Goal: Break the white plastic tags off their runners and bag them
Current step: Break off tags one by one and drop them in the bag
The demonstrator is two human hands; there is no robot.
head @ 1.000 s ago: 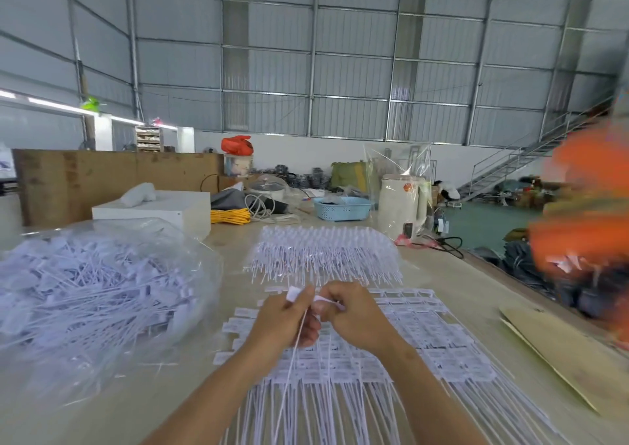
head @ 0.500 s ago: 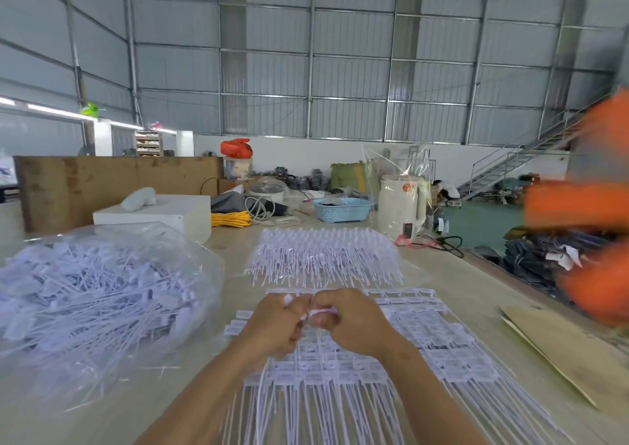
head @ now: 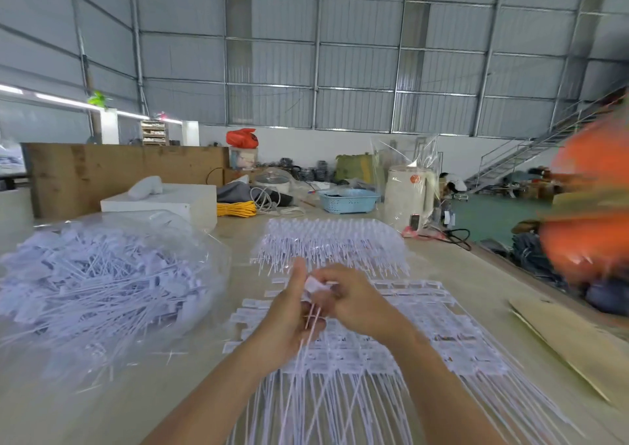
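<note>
Nearest, sheets of white tags on runners (head: 391, 359) lie spread on the bench (head: 476, 281). Above them the left hand (head: 286, 318) grips several thin tag stems, thumb up, while the right hand (head: 354, 300) pinches a white tag head (head: 315, 286) in its fingers. Left, a clear bag (head: 102, 274) holds loose tags. Farther off sits another bundle of tags (head: 332, 243).

Nothing can be read: the white tags (head: 391, 352) on the tabletop (head: 476, 274) carry dark print, too blurred and small to make out.
</note>
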